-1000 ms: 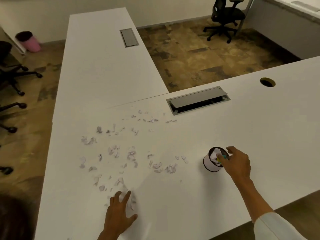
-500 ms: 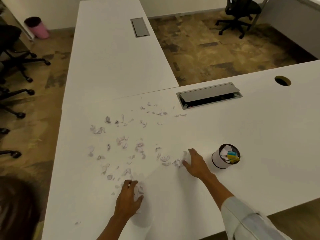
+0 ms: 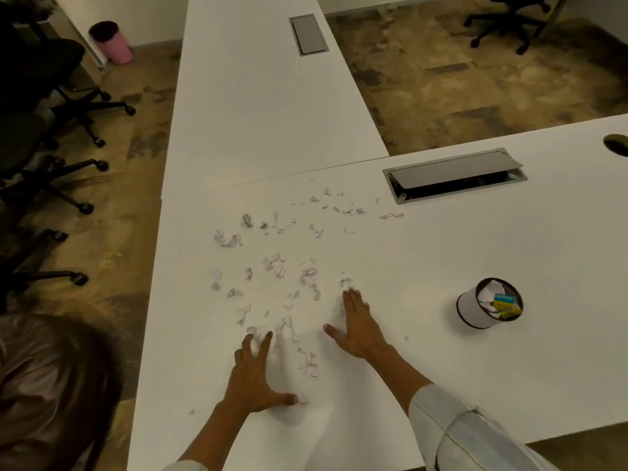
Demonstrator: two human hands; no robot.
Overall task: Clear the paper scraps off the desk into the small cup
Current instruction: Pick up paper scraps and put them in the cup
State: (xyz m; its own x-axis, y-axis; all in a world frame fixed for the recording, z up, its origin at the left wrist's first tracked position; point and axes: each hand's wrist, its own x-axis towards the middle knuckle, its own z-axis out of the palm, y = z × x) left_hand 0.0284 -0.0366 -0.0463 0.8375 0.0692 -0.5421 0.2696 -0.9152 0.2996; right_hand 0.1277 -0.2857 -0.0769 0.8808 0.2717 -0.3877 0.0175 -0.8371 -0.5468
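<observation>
Small torn paper scraps (image 3: 275, 266) lie scattered over the white desk (image 3: 441, 253) in front of me. A small white cup (image 3: 475, 309) with a dark rim stands to the right, holding white scraps and a yellow-and-teal little box. My left hand (image 3: 255, 379) lies flat on the desk, fingers spread, its fingertips on a clump of scraps. My right hand (image 3: 356, 328) also lies flat with fingers together, its edge against scraps, about a hand's length left of the cup. A few scraps (image 3: 307, 363) lie between the two hands.
A grey cable hatch (image 3: 455, 175) is set into the desk behind the scraps, with a round grommet hole (image 3: 616, 142) at the far right. A second desk wing (image 3: 265, 90) runs away from me. Office chairs (image 3: 44, 107) stand left; a pink bin (image 3: 114, 42) sits beyond.
My right hand left the cup and moved left across the desk to the scraps, now lying flat. My left hand opened out over its clump. The view shifted left.
</observation>
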